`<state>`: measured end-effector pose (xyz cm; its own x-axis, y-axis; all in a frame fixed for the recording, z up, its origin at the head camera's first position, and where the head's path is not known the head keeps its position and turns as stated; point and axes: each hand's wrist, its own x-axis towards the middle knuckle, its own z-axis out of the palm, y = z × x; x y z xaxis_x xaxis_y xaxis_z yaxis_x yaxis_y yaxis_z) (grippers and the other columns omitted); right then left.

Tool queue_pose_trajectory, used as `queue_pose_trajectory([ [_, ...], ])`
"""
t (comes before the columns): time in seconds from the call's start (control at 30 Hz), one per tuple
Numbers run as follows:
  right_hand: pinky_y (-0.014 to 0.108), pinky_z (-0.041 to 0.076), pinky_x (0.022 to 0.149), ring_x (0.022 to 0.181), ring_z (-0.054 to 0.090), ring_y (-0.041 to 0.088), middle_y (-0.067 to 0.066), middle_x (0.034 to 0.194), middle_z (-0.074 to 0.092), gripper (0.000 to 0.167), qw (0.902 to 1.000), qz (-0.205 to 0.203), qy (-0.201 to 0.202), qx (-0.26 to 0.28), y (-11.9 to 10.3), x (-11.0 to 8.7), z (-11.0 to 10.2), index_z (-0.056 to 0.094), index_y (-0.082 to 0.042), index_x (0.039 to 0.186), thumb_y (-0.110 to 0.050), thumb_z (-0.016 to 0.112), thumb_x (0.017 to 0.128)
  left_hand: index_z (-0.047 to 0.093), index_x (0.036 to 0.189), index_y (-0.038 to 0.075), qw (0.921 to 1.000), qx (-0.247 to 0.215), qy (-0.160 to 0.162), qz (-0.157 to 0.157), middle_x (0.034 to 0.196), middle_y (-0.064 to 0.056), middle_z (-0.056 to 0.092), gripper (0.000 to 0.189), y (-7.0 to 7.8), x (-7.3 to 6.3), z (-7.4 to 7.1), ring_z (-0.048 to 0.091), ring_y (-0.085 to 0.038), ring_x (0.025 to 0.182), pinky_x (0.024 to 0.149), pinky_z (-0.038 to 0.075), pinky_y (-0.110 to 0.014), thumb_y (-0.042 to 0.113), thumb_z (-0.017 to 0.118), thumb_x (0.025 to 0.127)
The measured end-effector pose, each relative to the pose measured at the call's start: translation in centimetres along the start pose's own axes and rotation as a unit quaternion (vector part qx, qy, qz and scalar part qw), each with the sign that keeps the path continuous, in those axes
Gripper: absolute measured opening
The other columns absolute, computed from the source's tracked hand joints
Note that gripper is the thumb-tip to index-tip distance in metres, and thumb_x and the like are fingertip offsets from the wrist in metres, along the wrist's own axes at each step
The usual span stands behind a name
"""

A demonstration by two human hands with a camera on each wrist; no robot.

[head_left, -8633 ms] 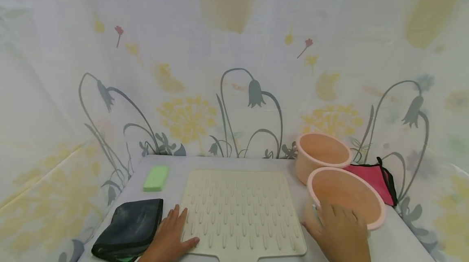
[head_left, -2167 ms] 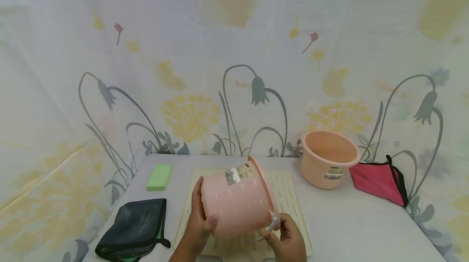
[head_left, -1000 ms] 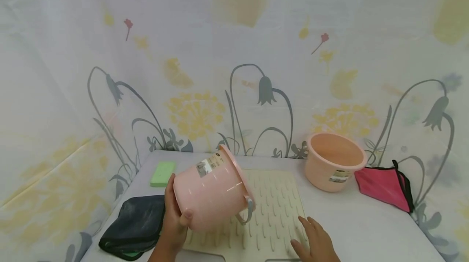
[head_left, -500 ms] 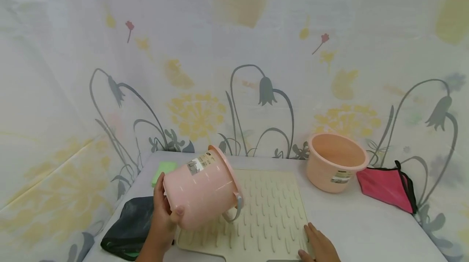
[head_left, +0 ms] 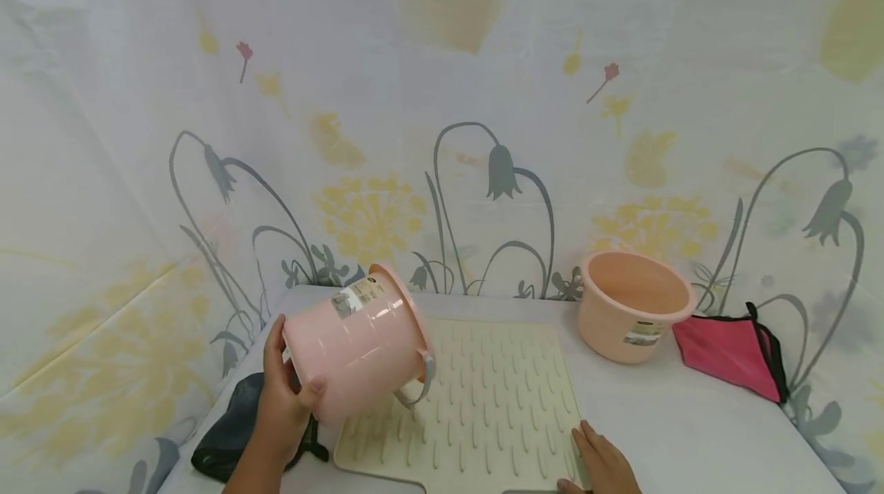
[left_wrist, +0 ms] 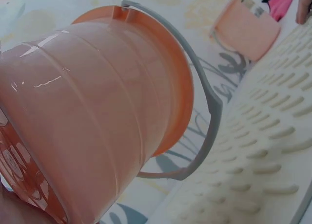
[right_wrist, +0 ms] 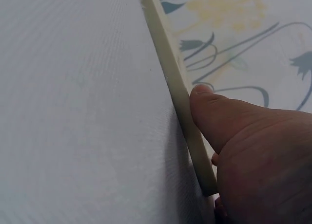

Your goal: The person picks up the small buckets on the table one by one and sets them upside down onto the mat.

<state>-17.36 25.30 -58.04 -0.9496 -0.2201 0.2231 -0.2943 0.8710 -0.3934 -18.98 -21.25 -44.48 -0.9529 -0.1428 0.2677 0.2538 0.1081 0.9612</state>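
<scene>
My left hand holds a pink bucket around its base, tipped on its side above the left part of a cream ridged board. The bucket's mouth faces right and a label shows on its upper side. Its grey handle hangs loose on the right. In the left wrist view the bucket fills the left side, its ribbed base toward the palm. My right hand lies with extended fingers at the board's right edge. In the right wrist view a digit touches the board's rim.
A peach bucket stands upright at the back right. Beside it lies a pink cloth with black edging. A dark folded cloth lies at left, partly behind my left arm. A flower-printed curtain surrounds the white table.
The right hand has let go of the bucket's handle and come to the board's right edge. The left hand has carried the bucket left, where it now hides the green block.
</scene>
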Motion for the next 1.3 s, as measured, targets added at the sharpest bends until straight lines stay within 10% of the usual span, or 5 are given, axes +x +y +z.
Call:
queue_pose_trajectory([
  [0.6, 0.069, 0.042, 0.106, 0.134, 0.052, 0.053, 0.035, 0.149, 0.051, 0.090, 0.9976, 0.019, -0.061, 0.027, -0.4, 0.3, -0.7, 0.055, 0.015, 0.140, -0.052, 0.080, 0.085, -0.009, 0.168, 0.028, 0.9897, 0.143, -0.005, -0.013, 0.166, -0.018, 0.012, 0.107, 1.8, 1.2, -4.6, 0.034, -0.043, 0.136, 0.090, 0.056, -0.047, 0.035, 0.069, 0.095],
  [0.8, 0.070, 0.041, 0.107, 0.135, 0.051, 0.054, 0.035, 0.150, 0.050, 0.090, 0.9969, 0.023, -0.068, 0.031, -0.3, 0.2, -0.9, 0.055, 0.015, 0.140, -0.052, 0.079, 0.086, -0.007, 0.168, 0.020, 0.9792, 0.202, -0.014, 0.001, 0.166, -0.026, 0.010, 0.110, 2.4, 1.9, -5.1, 0.031, -0.048, 0.138, 0.105, 0.043, -0.072, 0.031, 0.070, 0.092],
  [1.3, 0.073, 0.035, 0.110, 0.136, 0.046, 0.060, 0.038, 0.152, 0.046, 0.092, 0.9932, 0.044, -0.086, 0.066, -0.2, 0.4, -0.9, 0.051, 0.016, 0.142, -0.052, 0.078, 0.086, 0.007, 0.169, 0.010, 0.9445, 0.317, -0.080, 0.032, 0.165, -0.033, 0.013, 0.113, 5.4, 5.5, -4.9, 0.026, -0.055, 0.142, 0.100, 0.041, -0.078, 0.033, 0.081, 0.086],
])
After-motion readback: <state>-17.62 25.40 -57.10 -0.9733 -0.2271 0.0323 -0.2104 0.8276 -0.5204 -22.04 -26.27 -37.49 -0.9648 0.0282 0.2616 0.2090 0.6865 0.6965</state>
